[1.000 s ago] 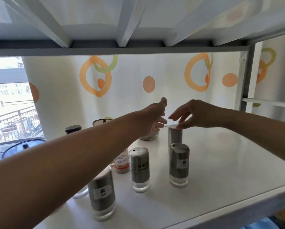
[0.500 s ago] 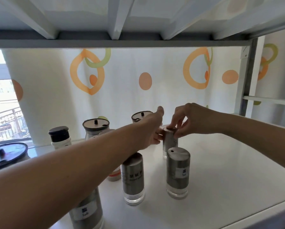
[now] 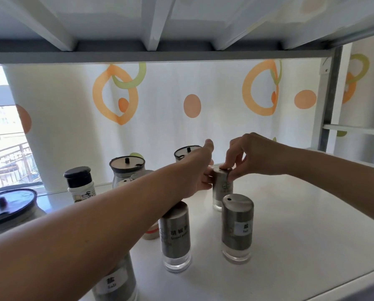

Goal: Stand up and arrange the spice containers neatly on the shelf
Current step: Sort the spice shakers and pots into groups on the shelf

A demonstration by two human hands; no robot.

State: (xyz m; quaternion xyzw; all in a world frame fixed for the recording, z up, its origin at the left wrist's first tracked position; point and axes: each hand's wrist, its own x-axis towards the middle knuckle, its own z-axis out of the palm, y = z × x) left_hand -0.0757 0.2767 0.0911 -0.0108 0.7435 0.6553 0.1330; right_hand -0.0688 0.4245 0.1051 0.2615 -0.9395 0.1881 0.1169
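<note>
A: So, where's the shaker (image 3: 222, 187) now?
B: Upright mid-shelf (image 3: 312, 224), behind the salt shaker (image 3: 237, 227). Right hand (image 3: 253, 157) pinches its cap from above, fingertips (image 3: 230, 178) down on the rim; left hand (image 3: 200, 172) cups its side, fingers touching the steel.
A: Handling?
B: Prob. light, rigid. Steel sleeve looks slick, clear base looks like glass, so breakable if tipped.
A: Best hold?
B: Round the body, imo. Cap could twist or lift off. Pepper shaker (image 3: 176, 234) sits near, under the left forearm, so watch the elbow.
</note>
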